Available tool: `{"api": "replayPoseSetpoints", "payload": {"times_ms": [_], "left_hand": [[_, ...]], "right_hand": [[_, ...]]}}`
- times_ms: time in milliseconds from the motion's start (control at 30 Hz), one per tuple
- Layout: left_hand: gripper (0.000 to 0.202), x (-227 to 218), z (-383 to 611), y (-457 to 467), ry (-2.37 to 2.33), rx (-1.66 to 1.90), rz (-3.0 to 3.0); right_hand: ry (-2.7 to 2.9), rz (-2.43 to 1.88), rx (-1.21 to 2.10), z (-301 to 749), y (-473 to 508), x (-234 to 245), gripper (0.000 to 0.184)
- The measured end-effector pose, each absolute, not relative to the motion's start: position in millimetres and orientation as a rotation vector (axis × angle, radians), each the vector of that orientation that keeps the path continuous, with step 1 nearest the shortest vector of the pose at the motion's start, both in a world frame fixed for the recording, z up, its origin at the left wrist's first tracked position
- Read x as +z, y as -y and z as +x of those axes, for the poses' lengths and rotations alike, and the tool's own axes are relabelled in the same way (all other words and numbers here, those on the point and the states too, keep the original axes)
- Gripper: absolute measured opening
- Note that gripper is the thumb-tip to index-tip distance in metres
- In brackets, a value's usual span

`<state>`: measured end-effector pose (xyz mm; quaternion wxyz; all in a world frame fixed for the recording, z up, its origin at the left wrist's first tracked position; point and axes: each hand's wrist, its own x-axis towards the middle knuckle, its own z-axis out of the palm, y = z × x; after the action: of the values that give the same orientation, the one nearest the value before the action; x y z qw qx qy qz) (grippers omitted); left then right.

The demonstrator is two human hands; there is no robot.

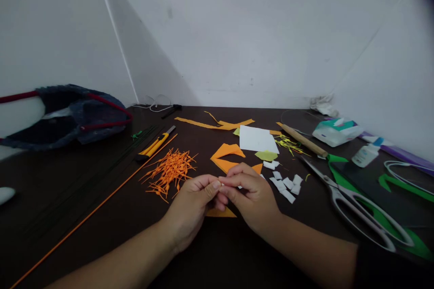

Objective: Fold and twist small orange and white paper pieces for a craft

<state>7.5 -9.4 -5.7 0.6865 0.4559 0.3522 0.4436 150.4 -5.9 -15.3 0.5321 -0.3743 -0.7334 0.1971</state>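
Note:
My left hand [196, 196] and my right hand [249, 194] meet at the fingertips in the middle of the table. Both are closed in a pinch around something tiny and pale, too small to make out. Under and behind them lie cut pieces of orange paper [228, 150]. Left of my hands is a heap of thin orange paper twists [172, 169], some with a thicker bulb. Several small white pieces [288, 184] are scattered to the right of my right hand. A white sheet [257, 139] lies behind, with a yellow-green paper piece [266, 156] at its front edge.
Large scissors [339, 192] lie at right on green paper strips. Farther right stand a glue bottle [368, 152] and a tissue pack [335, 132]. A yellow cutter knife [156, 143], a long orange stick [98, 207] and a dark bag [77, 115] are at left. A wall rises behind.

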Motion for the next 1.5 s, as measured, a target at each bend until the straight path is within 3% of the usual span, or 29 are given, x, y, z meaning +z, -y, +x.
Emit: {"api": "replayPoseSetpoints", "payload": {"times_ms": [233, 400, 700, 900, 1033, 1233, 1500], "left_hand": [[0.031, -5, 3, 12, -0.746, 0.821, 1.022], [0.028, -5, 2, 13, -0.742, 0.787, 1.044], [0.028, -5, 5, 11, -0.81, 0.683, 1.289], [0.018, -2, -8, -4, -1.196, 0.894, 1.546], [0.017, -6, -14, -11, -1.295, 0.855, 2.006], [0.03, -7, -18, -11, -1.151, 0.403, 2.678], [0.029, -3, -19, -12, -1.113, 0.257, 2.703]], "right_hand": [[2.083, -0.8, -0.266, 162, 2, -15, 0.016], [2.143, -0.777, -0.371, 165, -1, -15, 0.019], [2.108, -0.933, -0.127, 163, -1, -14, 0.027], [1.972, -1.186, 0.096, 171, -5, -7, 0.035], [1.877, -1.154, 0.466, 180, -14, -9, 0.024], [1.623, -1.279, 0.734, 189, -30, -17, 0.009], [1.593, -1.336, 0.717, 196, -35, -19, 0.038]]}}
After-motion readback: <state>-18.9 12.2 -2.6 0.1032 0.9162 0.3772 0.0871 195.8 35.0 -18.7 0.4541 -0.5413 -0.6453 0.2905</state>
